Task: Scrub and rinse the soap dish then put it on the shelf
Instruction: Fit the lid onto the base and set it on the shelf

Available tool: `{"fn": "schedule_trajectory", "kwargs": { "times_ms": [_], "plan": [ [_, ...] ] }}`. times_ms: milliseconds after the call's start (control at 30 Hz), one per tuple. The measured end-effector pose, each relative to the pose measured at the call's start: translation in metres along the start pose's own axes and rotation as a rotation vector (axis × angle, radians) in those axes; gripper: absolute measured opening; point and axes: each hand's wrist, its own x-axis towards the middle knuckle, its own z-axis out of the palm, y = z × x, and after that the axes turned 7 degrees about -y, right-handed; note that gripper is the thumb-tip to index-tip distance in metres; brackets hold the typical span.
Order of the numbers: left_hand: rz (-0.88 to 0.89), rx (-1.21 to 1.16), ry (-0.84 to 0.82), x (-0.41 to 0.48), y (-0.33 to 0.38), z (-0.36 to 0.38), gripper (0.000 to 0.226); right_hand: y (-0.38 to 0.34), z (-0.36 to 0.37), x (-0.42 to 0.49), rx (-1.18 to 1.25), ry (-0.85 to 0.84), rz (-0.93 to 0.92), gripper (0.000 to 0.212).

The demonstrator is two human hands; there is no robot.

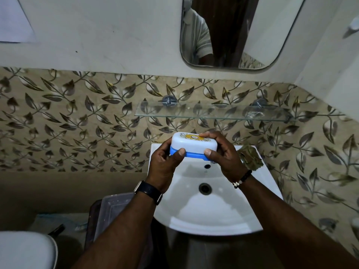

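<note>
Currently the soap dish [194,146], white lid closed on blue base, is held above the rear of the sink [213,226]. Its left end is gripped by the left hand [165,162], thumb on the base; its right end is gripped by the right hand [223,154], fingers curled over the lid. Higher above the sink, the glass shelf [213,111] is fixed to the wall, apart from the dish. A brownish cloth [250,158] is noted on the sink's right rear corner.

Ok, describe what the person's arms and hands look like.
Both forearms are bare, with no sleeves in view and no gloves. The left hand has a watch at the wrist, with a black strap and silvery metal parts. The right hand has a bracelet of dark beads with a few pale ones.
</note>
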Motion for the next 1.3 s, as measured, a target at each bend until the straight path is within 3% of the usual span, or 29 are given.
{"fn": "schedule_trajectory", "kwargs": {
  "times_ms": [200,333,500,600,667,733,867,1000,1200,1300],
  "plan": [
    [-0.025,-0.115,0.028,0.001,0.002,-0.002,0.065,0.004,-0.007,-0.005,-0.123,-0.182,0.050,0.078],
    [-0.084,-0.150,-0.036,0.003,0.002,-0.003,0.057,0.002,-0.008,-0.002,-0.243,-0.088,-0.065,0.060],
    [-0.120,-0.104,-0.136,0.003,0.003,-0.005,0.079,0.006,-0.013,-0.002,-0.297,-0.062,-0.094,0.054],
    [-0.053,0.167,-0.199,0.004,0.003,-0.011,0.087,0.009,-0.017,-0.003,-0.277,-0.061,-0.045,0.055],
    [0.023,0.471,-0.149,0.005,0.006,-0.012,0.082,0.010,-0.020,-0.004,-0.280,-0.059,-0.012,0.053],
    [0.097,0.633,-0.099,0.007,0.009,-0.014,0.072,0.010,-0.022,-0.005,-0.286,-0.064,-0.006,0.053],
    [0.206,0.717,-0.047,0.010,0.010,-0.016,0.063,0.004,-0.023,-0.004,-0.328,-0.073,-0.035,0.050],
    [0.292,0.812,0.012,0.012,0.008,-0.021,0.053,0.000,-0.025,0.001,-0.510,-0.072,-0.207,0.046],
    [0.270,0.764,0.045,0.015,0.007,-0.025,0.047,-0.005,-0.016,-0.002,-0.669,0.042,-0.281,0.046],
    [0.291,0.767,0.039,0.017,0.008,-0.024,0.050,-0.012,-0.018,-0.003,-0.791,0.022,-0.376,0.041]
  ]
}}
